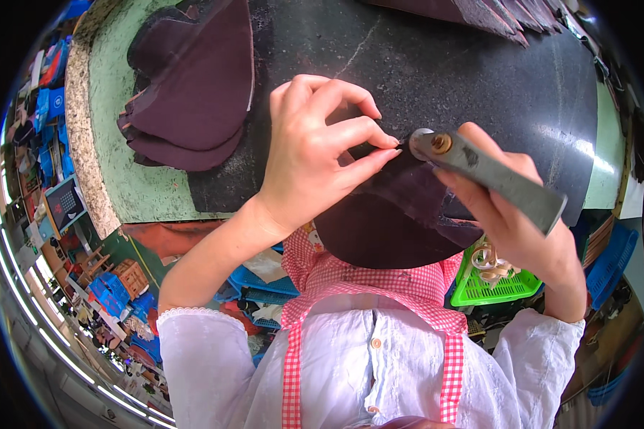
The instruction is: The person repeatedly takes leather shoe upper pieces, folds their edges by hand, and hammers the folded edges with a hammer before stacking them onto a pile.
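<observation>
A dark maroon leather piece [390, 225] lies over the near edge of the black work surface and hangs toward my apron. At its upper edge my left hand [308, 136] pinches with thumb and index finger, the other fingers curled above. The exact spot of the pinch is small and dark. My right hand [504, 196] grips a hammer with a grey metal head [497, 171]. Its round, shiny face is right beside my left fingertips, over the leather's edge. The hammer's handle is mostly hidden in my hand.
Stacked maroon leather pieces [193, 107] lie at the left of the black work surface [408, 64]. More leather [458, 14] is piled at the far side. Below the near edge hangs a bright green basket [497, 286] with pale strips. Blue crates [109, 292] stand at left.
</observation>
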A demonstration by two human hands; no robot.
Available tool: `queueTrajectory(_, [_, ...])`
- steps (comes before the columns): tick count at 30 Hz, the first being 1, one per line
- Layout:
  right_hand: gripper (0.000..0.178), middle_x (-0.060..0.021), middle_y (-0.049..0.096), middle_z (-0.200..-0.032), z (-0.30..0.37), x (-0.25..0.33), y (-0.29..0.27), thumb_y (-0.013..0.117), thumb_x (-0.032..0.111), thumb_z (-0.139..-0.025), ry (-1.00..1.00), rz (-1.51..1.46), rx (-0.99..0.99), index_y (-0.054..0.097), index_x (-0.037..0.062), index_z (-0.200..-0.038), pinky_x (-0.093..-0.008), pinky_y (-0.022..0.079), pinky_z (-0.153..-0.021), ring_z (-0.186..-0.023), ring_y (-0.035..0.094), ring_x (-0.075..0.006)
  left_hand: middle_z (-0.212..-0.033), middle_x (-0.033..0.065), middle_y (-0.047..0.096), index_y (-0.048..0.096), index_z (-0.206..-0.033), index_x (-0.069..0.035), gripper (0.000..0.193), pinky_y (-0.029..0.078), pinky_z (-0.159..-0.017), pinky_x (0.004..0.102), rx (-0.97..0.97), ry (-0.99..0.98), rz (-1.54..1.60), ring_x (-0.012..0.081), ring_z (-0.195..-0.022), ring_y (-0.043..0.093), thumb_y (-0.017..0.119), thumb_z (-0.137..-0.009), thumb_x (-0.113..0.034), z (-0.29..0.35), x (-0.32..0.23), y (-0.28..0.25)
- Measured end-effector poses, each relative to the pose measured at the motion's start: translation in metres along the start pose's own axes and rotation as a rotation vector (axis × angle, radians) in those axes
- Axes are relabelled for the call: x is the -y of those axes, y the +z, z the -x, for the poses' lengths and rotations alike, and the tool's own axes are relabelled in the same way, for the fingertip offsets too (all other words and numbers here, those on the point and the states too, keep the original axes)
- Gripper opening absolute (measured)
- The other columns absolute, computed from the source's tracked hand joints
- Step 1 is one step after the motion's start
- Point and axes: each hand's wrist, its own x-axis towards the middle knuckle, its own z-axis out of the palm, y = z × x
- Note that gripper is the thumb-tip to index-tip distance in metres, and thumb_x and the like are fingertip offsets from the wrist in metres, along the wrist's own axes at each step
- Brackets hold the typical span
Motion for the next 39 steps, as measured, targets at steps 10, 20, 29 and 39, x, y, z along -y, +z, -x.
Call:
queueTrajectory(10, [0.015, -0.0194, 0.051, -0.081, -0.006, 0.002, 0.002, 0.067, 0.003, -0.096, -0.012, 0.172, 0.044, 0.055, -0.0019, -0.104, -0.0428, 0.043, -0.057, -0.063, 0.056, -0.0401, -0.112, -0.0009, 0.065, 0.071, -0.092, -0.013, 0.029, 0.039, -0.096, 0.0470, -0.022, 0.162, -0.268, 0.0232, -0.101, 0.057, 0.085, -0.069, -0.023, 0.014, -0.035, 0.006])
queueTrajectory(20, [0.020, -0.0204, 0.061, -0.095, -0.004, -0.001, -0.012, 0.066, 0.011, -0.099, -0.013, 0.019, 0.019, 0.063, 0.0026, -0.117, -0.0435, 0.051, -0.068, -0.079, 0.064, -0.0415, -0.124, 0.0086, 0.055, 0.065, -0.130, -0.012, 0.066, 0.038, -0.103, 0.0476, 0.123, -0.004, -0.202, 0.0318, -0.119, 0.051, 0.089, -0.070, -0.027, 0.008, -0.034, -0.011])
queueTrajectory(29, [0.024, 0.0031, 0.054, -0.084, 0.015, -0.028, -0.079, 0.059, 0.022, -0.108, 0.259, -0.205, -0.475, 0.065, 0.0060, -0.125, -0.0246, 0.039, -0.056, -0.067, 0.048, -0.0050, -0.105, 0.0074, 0.059, 0.050, -0.114, -0.006, 0.032, 0.055, -0.080, 0.0289, -0.340, -0.196, 0.496, 0.0137, -0.087, 0.063, 0.064, -0.088, 0.007, 0.003, -0.016, -0.065])
queueTrajectory(39, [0.034, -0.0061, 0.062, -0.078, -0.084, -0.064, -0.129, 0.060, 0.032, -0.105, 0.108, -0.041, -0.648, 0.068, -0.0004, -0.112, -0.0327, 0.047, -0.069, -0.073, 0.057, -0.0145, -0.153, 0.0193, 0.053, 0.044, -0.153, -0.002, 0.067, 0.037, -0.119, 0.0399, -0.239, 0.187, 0.034, 0.0308, -0.143, 0.050, 0.073, -0.094, -0.020, -0.173, 0.022, -0.023])
